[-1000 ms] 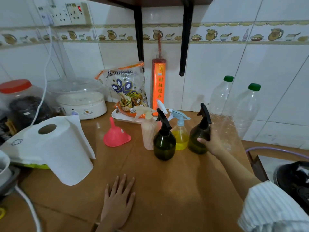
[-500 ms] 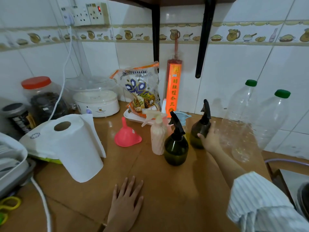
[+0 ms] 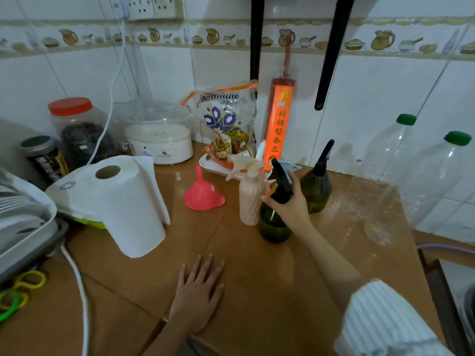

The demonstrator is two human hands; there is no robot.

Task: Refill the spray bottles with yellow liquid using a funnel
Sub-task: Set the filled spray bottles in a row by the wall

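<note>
Head view: right hand [image 3: 290, 201] has its grip clenched around the neck of the near green spray bottle [image 3: 272, 222], upright on the tabletop [image 3: 257, 278]. Left hand [image 3: 199, 291] lies flat, grip released, holding nothing. Pink funnel [image 3: 203, 194] sits upside down left of the pale spray bottle [image 3: 249, 199]. Second green spray bottle [image 3: 317, 186] stands just behind.

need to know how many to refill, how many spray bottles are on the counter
3 clearly: pinkish-white plastic spray bottle, near dark green spray bottle under the right hand, far dark green one. A blue trigger behind suggests a hidden fourth.
</note>
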